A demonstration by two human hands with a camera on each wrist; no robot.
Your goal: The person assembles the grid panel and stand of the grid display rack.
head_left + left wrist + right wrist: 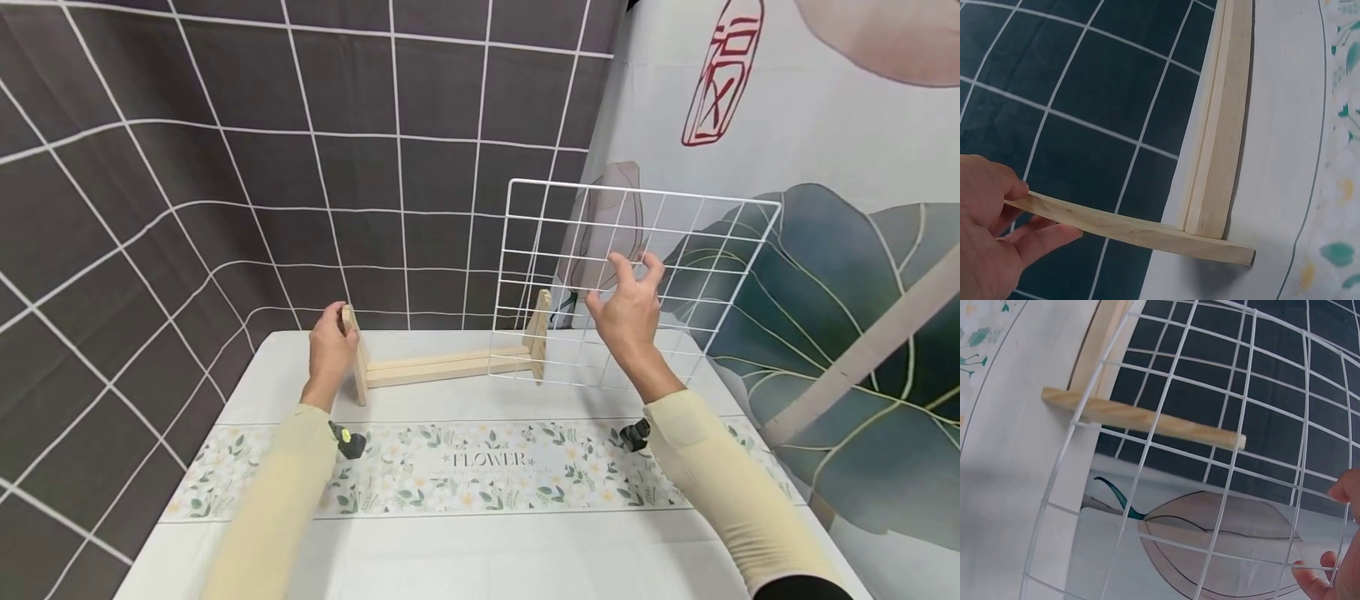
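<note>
A pale wooden stand (442,367), a long crossbar between two upright end boards, is on the white table. With thumb and fingers my left hand (331,348) pinches the top of its left end board (1125,229). My right hand (632,312) grips a white wire grid panel (645,192) by its inner wires, holding it up and tilted over the right of the table. In the right wrist view, the panel's wires pass in front of the right end board (1147,420). Whether panel and board touch, I cannot tell.
A floral runner (487,492) printed FLOWER crosses the table (420,554). Dark cloth with a white grid pattern (345,92) hangs behind and to the left. At the right hangs a pale cloth with painted leaves (832,283).
</note>
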